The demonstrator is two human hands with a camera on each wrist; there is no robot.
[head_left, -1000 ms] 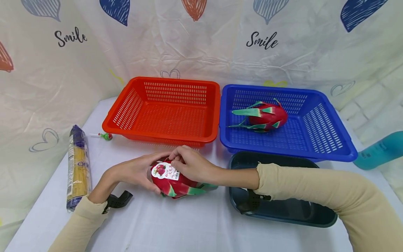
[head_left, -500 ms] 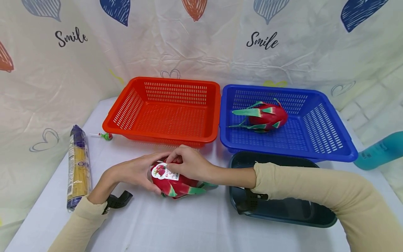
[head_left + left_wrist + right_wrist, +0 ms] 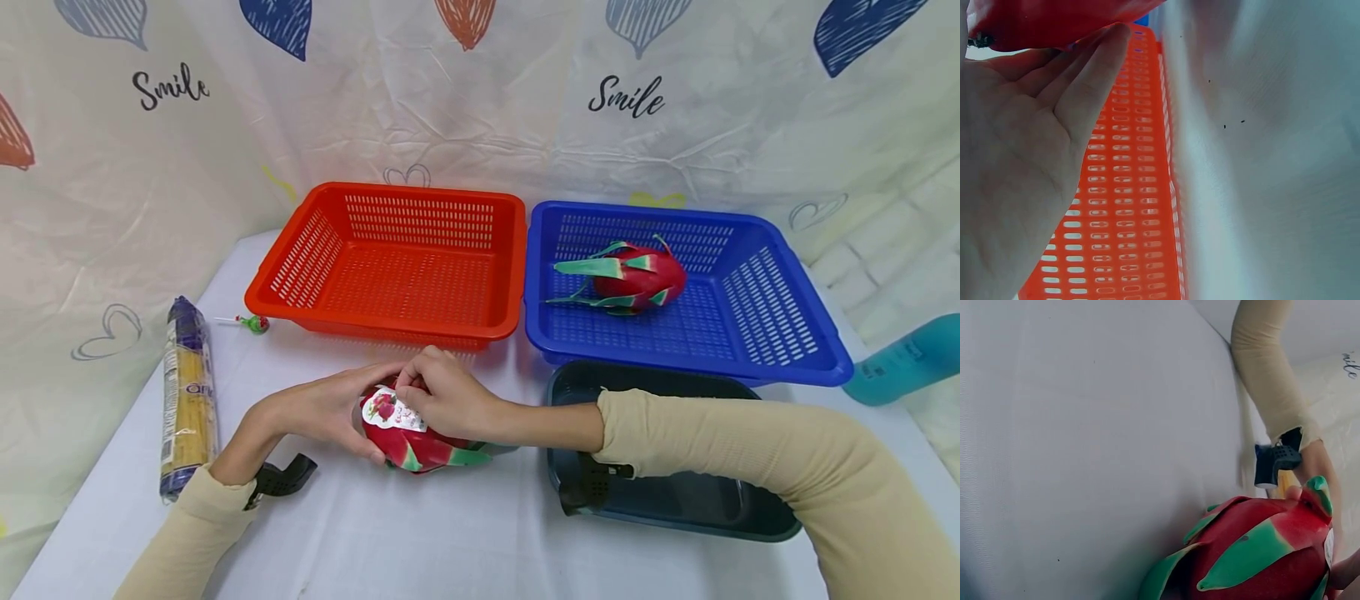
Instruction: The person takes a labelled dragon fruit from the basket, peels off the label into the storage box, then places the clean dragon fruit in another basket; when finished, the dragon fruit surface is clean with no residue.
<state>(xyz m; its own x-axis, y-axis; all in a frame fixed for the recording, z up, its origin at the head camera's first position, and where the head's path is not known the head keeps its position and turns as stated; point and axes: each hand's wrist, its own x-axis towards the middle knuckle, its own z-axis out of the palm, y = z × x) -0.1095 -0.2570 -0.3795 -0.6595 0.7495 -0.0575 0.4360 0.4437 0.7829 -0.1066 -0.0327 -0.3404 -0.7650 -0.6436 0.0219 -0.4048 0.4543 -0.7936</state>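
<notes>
A red dragon fruit point(image 3: 420, 448) with green scales lies on the white cloth, a white label point(image 3: 392, 410) with a fruit picture on its top. My left hand point(image 3: 330, 408) grips its left end, thumb on the near side and fingers at the far side. My right hand point(image 3: 450, 398) reaches across from the right, thumb and forefinger pinching the label's right part; the fingertips partly cover it. In the right wrist view the dragon fruit point(image 3: 1260, 550) shows its scaly end, with only a sliver of the label. In the left wrist view the palm point(image 3: 1016, 144) is below the fruit.
Behind the hands stand a red basket point(image 3: 405, 325) and a blue basket point(image 3: 765, 317) with another dragon fruit point(image 3: 645, 279). A dark tray point(image 3: 675, 508) lies under the right forearm. To the left are a pasta pack point(image 3: 189, 400) and a lollipop point(image 3: 255, 324); a teal bottle point(image 3: 911, 358) is at right.
My right fingertips have moved slightly left over the label, then pulled back a little. The label's right part now looks creased. My left hand keeps its grip on the dragon fruit.
</notes>
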